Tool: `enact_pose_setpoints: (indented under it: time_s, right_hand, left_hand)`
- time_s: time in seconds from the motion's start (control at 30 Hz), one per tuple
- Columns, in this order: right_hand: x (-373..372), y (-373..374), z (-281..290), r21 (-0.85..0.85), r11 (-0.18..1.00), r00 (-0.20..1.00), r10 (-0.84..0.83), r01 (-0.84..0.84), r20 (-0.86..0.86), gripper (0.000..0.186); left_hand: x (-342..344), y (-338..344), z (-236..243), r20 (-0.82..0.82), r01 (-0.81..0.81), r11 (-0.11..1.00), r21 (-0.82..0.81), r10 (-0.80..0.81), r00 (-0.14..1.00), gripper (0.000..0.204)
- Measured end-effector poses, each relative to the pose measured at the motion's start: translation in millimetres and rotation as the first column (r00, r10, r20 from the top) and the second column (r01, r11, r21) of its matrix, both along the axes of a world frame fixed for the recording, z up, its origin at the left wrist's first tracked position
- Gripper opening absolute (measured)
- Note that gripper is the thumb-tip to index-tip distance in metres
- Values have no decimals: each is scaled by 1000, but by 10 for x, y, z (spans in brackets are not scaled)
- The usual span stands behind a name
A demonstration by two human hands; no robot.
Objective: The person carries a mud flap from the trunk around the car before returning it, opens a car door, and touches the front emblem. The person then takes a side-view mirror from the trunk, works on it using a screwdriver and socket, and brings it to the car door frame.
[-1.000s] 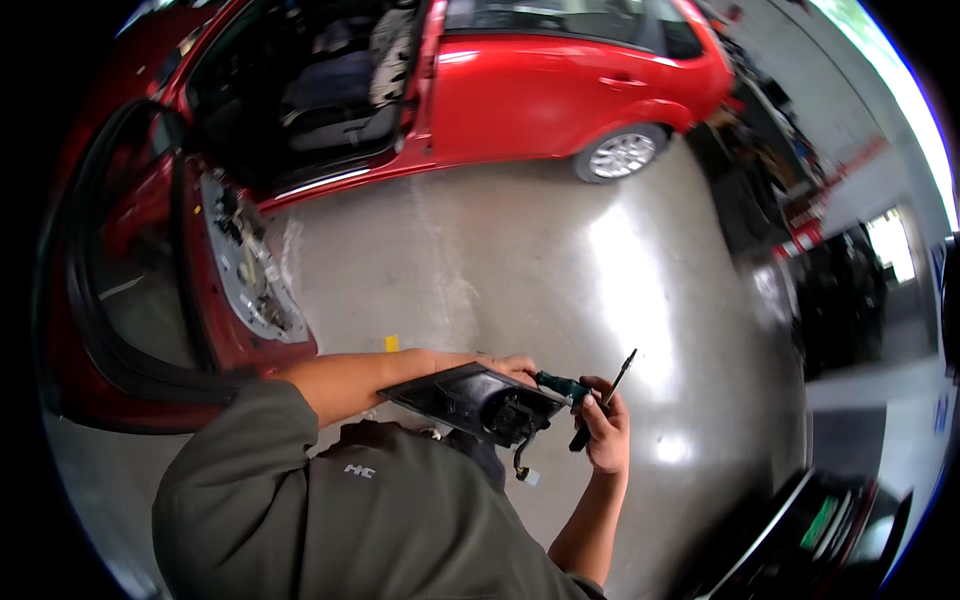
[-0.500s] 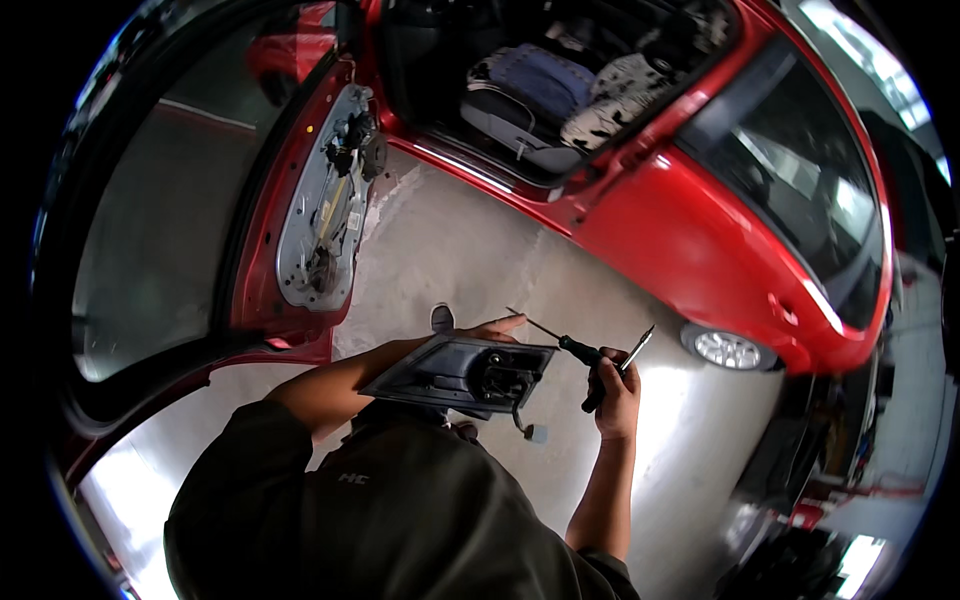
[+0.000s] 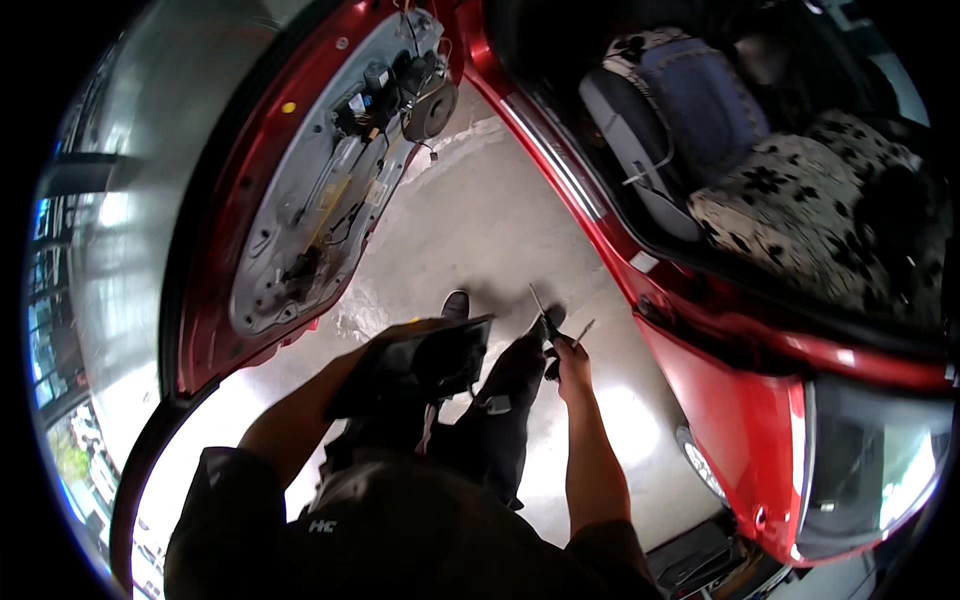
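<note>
My left hand [image 3: 398,331] grips a dark, slanted plastic car trim part [image 3: 405,372] from beneath and behind, in front of my body. The part covers most of that hand's fingers. A small grey connector [image 3: 497,404] hangs from it on a short cable. To the right, my right hand [image 3: 572,364] is closed around two screwdrivers. One dark-handled screwdriver [image 3: 547,328] points its thin shaft away from me. The other screwdriver's metal shaft [image 3: 585,332] sticks up to the right. The screwdrivers and the trim part are apart.
At the left an opened red car door [image 3: 200,250] bares its grey inner panel [image 3: 285,235], with loose wires and a round speaker [image 3: 432,110]. The car's sill [image 3: 560,160] and a patterned seat [image 3: 790,200] lie to the right. A rear door [image 3: 715,430] stands behind my right hand.
My view has come closer to the doorway and turned. The trim part and both screwdrivers stay in my hands; the right hand's tools now sit farther from the part.
</note>
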State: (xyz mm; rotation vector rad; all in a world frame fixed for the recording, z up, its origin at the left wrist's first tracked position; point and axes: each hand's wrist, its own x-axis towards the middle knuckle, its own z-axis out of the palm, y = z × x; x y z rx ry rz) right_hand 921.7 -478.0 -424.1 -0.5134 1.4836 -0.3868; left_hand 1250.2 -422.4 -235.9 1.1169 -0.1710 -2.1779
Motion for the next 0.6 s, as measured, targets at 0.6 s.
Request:
enact_pose_setpoints:
  time_s: [0.6]
  right_hand:
    - [2241, -1895, -7631, -132, 666, 648, 629, -734, -430, 36]
  left_hand:
    - [347, -360, -5723, 709, 523, 852, 32, -388, 589, 49]
